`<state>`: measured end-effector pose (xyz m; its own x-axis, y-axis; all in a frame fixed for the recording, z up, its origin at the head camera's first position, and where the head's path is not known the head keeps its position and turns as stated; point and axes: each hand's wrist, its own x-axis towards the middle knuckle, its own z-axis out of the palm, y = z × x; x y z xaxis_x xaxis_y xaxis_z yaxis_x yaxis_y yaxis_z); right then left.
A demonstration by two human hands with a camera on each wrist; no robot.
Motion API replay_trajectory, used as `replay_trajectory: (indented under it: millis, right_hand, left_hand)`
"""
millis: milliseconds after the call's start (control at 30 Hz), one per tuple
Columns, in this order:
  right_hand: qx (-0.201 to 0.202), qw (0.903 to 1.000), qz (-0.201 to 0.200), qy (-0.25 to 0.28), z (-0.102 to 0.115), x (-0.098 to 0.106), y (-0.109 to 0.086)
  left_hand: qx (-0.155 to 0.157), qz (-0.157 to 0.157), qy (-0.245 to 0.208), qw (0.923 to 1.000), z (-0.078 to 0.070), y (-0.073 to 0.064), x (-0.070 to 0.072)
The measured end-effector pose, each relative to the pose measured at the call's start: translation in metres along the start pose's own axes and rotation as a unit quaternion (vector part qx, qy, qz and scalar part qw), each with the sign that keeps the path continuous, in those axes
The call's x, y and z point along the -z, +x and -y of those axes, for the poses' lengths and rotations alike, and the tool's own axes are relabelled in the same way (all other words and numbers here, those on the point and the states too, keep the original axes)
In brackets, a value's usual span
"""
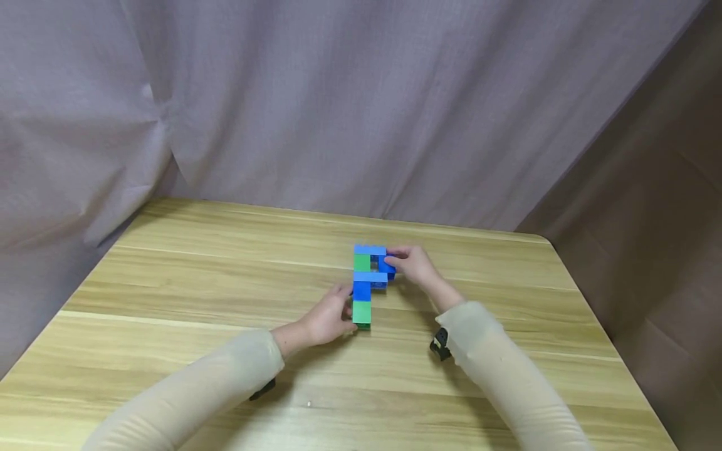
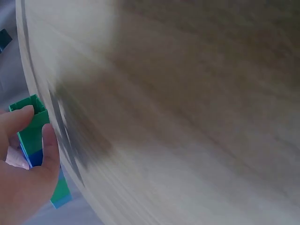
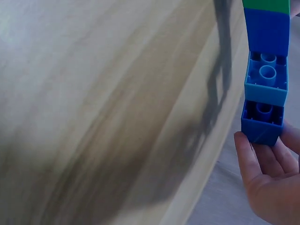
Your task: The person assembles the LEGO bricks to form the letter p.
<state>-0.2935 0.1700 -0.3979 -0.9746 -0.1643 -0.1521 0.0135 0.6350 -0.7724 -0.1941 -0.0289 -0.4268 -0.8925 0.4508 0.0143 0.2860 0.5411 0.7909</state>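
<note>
Several toy building bricks form a P-like column above the table, centre of the head view. At its near end is a green brick (image 1: 361, 312), gripped by my left hand (image 1: 328, 316) between thumb and fingers. Beyond it come a blue brick (image 1: 361, 291), a light blue brick (image 1: 370, 277) jutting right, another green one (image 1: 362, 262) and a light blue top brick (image 1: 370, 249). My right hand (image 1: 416, 266) pinches a dark blue brick (image 1: 386, 263) at the column's right side. Its hollow underside shows in the right wrist view; whether it is joined cannot be told.
The wooden table (image 1: 197, 282) spreads around the hands. A grey curtain (image 1: 338, 106) hangs behind its far edge, a brown one (image 1: 648, 188) at right. Black devices sit under both wrists (image 1: 440, 344). A tiny pale speck (image 1: 309, 404) lies near the front.
</note>
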Motion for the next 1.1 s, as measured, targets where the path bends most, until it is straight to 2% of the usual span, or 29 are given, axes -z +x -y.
replay_trajectory:
  millis: [433,600,900,1033,1100]
  right_hand:
    - [0.002,0.9996,0.0,-0.028,-0.007,-0.011,-0.001]
    - [0.004,0.999,0.007,-0.045,-0.011,-0.014,-0.003]
    - [-0.013,0.999,0.016,-0.04,-0.014,-0.015,-0.005]
    - [-0.007,0.9987,0.014,-0.049,-0.014,-0.016,-0.006]
    - [0.008,0.9973,0.012,-0.072,-0.014,-0.016,-0.006]
  left_hand:
    - [0.019,0.011,0.036,0.9991,0.007,0.0,-0.006]
    - [0.02,0.015,0.033,0.9991,0.007,-0.001,-0.009]
    - [0.025,0.023,0.037,0.9987,0.005,-0.002,-0.009]
    - [0.032,0.025,0.037,0.9985,0.004,-0.003,-0.009]
    - [0.034,0.027,0.035,0.9984,0.004,-0.003,-0.009]
